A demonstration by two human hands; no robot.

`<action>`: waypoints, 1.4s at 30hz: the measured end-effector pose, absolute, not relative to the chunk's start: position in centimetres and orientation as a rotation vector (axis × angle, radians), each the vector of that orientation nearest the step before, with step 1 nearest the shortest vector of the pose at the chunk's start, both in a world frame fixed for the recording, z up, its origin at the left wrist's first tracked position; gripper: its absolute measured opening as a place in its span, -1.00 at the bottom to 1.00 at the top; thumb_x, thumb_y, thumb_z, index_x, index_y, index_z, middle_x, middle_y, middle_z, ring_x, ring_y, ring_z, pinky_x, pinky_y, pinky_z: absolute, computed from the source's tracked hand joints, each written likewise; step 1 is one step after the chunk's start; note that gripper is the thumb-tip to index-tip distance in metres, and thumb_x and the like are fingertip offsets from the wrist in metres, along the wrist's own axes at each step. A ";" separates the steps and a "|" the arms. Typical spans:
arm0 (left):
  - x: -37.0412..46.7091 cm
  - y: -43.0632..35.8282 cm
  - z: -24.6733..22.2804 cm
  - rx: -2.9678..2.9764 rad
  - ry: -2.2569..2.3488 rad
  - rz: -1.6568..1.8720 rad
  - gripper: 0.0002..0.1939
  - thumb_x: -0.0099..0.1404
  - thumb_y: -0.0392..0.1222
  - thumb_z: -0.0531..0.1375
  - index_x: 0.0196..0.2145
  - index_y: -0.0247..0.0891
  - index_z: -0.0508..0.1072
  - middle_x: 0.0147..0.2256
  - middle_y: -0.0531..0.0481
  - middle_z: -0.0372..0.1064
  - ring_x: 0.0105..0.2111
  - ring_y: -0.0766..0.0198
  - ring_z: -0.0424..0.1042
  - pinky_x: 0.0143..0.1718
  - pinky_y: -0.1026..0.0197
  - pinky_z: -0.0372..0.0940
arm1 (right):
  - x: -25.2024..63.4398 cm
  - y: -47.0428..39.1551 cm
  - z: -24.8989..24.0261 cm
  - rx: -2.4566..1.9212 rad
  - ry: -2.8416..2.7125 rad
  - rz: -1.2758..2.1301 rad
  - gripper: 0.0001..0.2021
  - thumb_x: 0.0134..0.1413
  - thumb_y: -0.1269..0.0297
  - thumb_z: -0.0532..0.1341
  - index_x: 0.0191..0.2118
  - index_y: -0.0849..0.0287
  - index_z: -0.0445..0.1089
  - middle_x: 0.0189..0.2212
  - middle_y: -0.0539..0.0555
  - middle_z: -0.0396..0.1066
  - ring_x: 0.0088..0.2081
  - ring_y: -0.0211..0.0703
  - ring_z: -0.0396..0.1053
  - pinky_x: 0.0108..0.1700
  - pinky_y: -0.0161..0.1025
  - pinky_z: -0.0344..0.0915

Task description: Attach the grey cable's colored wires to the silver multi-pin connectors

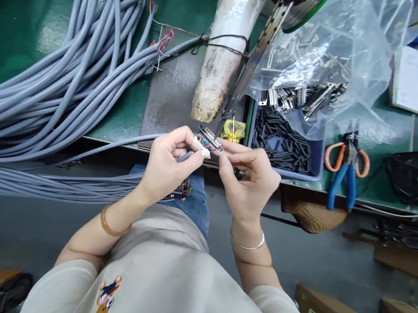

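Near the table's front edge, a metal multi-pin cable connector (211, 138) with coloured wires sits between my two hands. My left hand (169, 161) is closed, its thumb and forefinger pinching the grey cable (184, 156) just behind the wires. White wrapping covers those fingertips. From the other side, my right hand (248, 174) has its thumb and fingers together at the connector's lower end; the fingertips hide the exact grip. More wired connectors (182, 190) lie below my left wrist, over my lap.
Bundled grey cables (51, 100) cover the left. A wrapped white tube (218, 47) and a soldering iron-like metal bar (257, 52) stand ahead. To the right are a blue bin (319, 162) with black sleeves, a plastic bag (365, 54), pliers (341, 185) and orange-handled cutters (362, 162).
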State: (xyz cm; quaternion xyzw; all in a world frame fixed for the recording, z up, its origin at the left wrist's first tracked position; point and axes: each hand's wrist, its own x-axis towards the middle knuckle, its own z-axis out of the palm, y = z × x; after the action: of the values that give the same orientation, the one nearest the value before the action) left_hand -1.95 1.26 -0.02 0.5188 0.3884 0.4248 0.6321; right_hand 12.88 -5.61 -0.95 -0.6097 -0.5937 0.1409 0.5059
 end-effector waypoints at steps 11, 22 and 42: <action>-1.2 1.2 0.3 1.364 1.032 1.053 -0.84 0.19 -0.26 0.28 -0.45 -0.24 0.33 -0.48 0.07 0.37 -0.54 0.44 0.26 -0.52 0.34 0.13 | 13.1 -4.5 -0.5 -1.444 -1.323 0.460 -0.87 0.29 0.26 0.28 -0.27 0.09 0.32 -0.06 0.12 0.64 -0.15 -0.11 0.66 -0.17 -0.17 0.63; -1.3 1.1 0.8 1.432 1.050 1.084 -0.84 0.25 -0.27 0.26 -0.43 -0.23 0.33 -0.50 0.10 0.31 -0.58 0.47 0.18 -0.56 0.31 0.05 | 12.9 -3.8 0.6 -1.476 -1.356 0.401 -0.91 0.25 0.30 0.32 -0.30 0.13 0.44 -0.13 0.08 0.66 -0.15 -0.11 0.66 -0.18 -0.19 0.64; -1.3 1.2 0.4 1.475 0.981 1.163 -0.84 0.25 -0.31 0.26 -0.43 -0.25 0.33 -0.55 0.15 0.24 -0.61 0.50 0.11 -0.59 0.36 0.02 | 13.2 -3.3 0.6 -1.410 -1.539 0.159 -0.90 0.16 0.44 0.37 -0.28 0.09 0.51 -0.19 -0.02 0.66 -0.18 -0.16 0.65 -0.17 -0.24 0.59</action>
State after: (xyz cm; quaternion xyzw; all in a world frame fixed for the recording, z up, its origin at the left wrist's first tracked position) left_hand -1.31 1.25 0.37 0.6071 0.4038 0.4788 0.4891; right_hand 13.19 -3.28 0.64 -0.5832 -0.6365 0.0659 0.5004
